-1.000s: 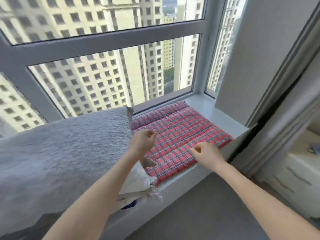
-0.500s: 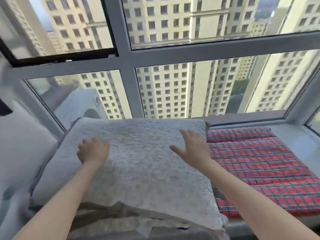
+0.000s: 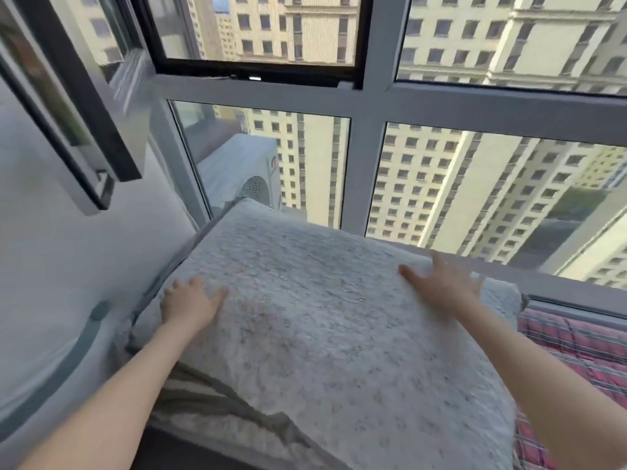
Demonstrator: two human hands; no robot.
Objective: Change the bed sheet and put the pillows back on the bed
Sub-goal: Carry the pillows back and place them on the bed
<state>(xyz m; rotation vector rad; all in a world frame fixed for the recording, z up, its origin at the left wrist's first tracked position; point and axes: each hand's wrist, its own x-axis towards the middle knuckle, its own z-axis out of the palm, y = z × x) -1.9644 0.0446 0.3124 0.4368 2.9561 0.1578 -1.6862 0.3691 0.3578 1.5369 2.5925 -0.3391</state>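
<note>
**A:** How do the fingers lie?

**B:** The left hand (image 3: pixel 190 307) has its fingers (image 3: pixel 197 283) spread and flat on top of the grey fluffy pillow (image 3: pixel 322 327), near its left edge. The right hand (image 3: pixel 441 286) is blurred. Its fingers (image 3: pixel 439 266) are splayed apart at the pillow's far right corner, but I cannot tell if they touch it.

**A:** And where is the pillow?

**B:** Along the foot of the window frame (image 3: pixel 359 157), its far edge against the glass. Crumpled grey fabric (image 3: pixel 217 401) shows beneath its near edge.

**A:** What crowds it?

**B:** A red plaid mat (image 3: pixel 576 344) is just beside it on the right, partly under its edge. A white wall (image 3: pixel 40 266) closes the left side. An open window sash (image 3: pixel 81 106) juts in above that. Outside the glass, behind the far left corner, sits an air-conditioner unit (image 3: pixel 244 167).
</note>
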